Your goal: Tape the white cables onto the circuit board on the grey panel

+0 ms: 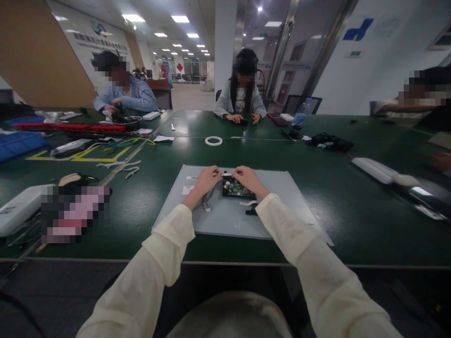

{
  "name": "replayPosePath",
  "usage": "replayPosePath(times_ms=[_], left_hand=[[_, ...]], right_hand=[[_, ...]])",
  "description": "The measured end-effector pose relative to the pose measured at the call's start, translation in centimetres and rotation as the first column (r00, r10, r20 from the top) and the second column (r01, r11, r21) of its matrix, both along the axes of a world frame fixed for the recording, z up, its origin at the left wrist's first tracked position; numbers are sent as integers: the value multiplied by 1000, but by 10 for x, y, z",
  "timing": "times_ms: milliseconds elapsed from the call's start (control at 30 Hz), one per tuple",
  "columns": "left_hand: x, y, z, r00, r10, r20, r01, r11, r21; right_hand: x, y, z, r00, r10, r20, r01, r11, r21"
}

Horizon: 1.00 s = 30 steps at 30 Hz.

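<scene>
A circuit board [235, 188] in a black frame lies on a flat grey panel [218, 225] in front of me. My left hand [208, 179] is at the board's upper left corner, thumb and fingers pinched together. Across from it, my right hand [247, 178] pinches at the board's upper right edge. What either hand holds is too small to make out. Between the fingertips a small white piece [227, 174] shows along the board's far edge. Grey cables [207, 202] run down beside the left wrist. Near the right wrist lie a white strip [247, 203] and a black part [251, 211].
Beyond the panel, a white ring [213, 141] and a small wrench [172, 127] lie on the green table [176, 152]. To the left are wires [134, 142], a blue bin [19, 144] and a white device [24, 209]. Several people sit around the table.
</scene>
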State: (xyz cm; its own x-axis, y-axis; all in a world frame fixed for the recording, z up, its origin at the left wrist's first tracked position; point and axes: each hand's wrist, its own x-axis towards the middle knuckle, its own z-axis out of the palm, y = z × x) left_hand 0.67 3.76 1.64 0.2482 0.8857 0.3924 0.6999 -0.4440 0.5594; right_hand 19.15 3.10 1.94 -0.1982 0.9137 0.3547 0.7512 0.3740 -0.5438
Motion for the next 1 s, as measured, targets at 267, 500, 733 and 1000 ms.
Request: replayPosePath(times_ms=[267,500,733,1000], left_hand=[[4,-1,-3,990,34,-139,-32,999,20],[5,0,-4,978,65,-199,-55,997,54],[6,-1,-4,980,63,-187,-55,997,50],[5,-2,-5,959,131,-252,-121,991,58]], right_hand=[[-2,2,-2,994,-18,108,19,1000,-12],[-3,4,0,982,-14,187,19,999,-26],[-4,4,6,963,-51,265,67,996,-52],[-7,6,7,952,-62,301,79,996,-44]])
